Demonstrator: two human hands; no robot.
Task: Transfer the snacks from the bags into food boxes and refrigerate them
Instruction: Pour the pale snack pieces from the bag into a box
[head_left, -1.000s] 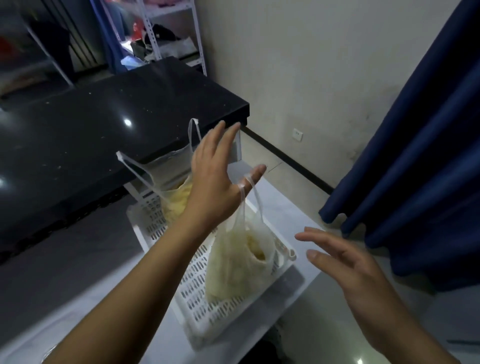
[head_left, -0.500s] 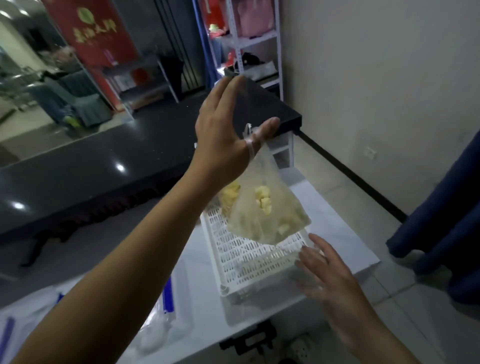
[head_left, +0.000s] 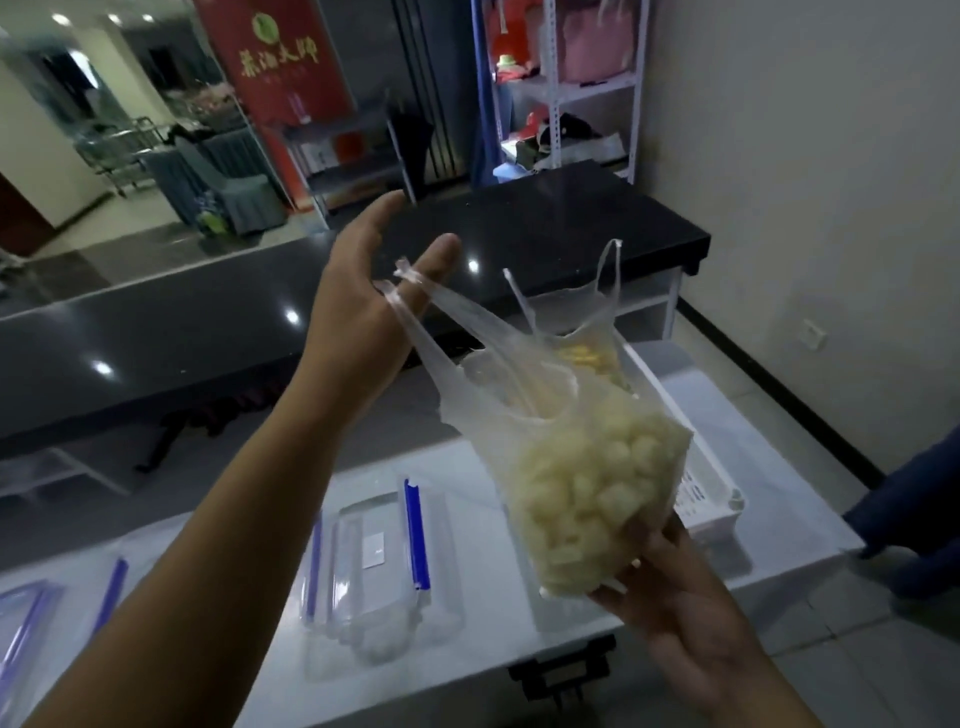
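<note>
Now the left grip (head_left: 363, 312) carries the snack bag (head_left: 587, 483) by its handle loop, which is hooked over the thumb while the fingers stay stretched out and relaxed rather than curled. The right grip (head_left: 670, 597), which half a second ago was reaching with spread fingers below the bag, has come up under it and cups its bottom in an open palm, the fingers lying against the plastic. Between the two grips the bag has swung away from the white basket (head_left: 711, 499) and tipped onto a slant, mouth toward the left grip and the pale puffed snacks settled toward the right one. A second bag (head_left: 587, 343) of yellower pieces stays in the basket, beyond the right grip. Below the left forearm, on the white desk (head_left: 753, 457), a clear food box (head_left: 374, 566) with blue clips lies waiting, and another (head_left: 31, 618) sits further out to the left. The lift out of the basket looks finished; the bag is supported at both ends and seems ready to be carried over a box and emptied. Nothing has been poured yet, and no fridge is in view.
</note>
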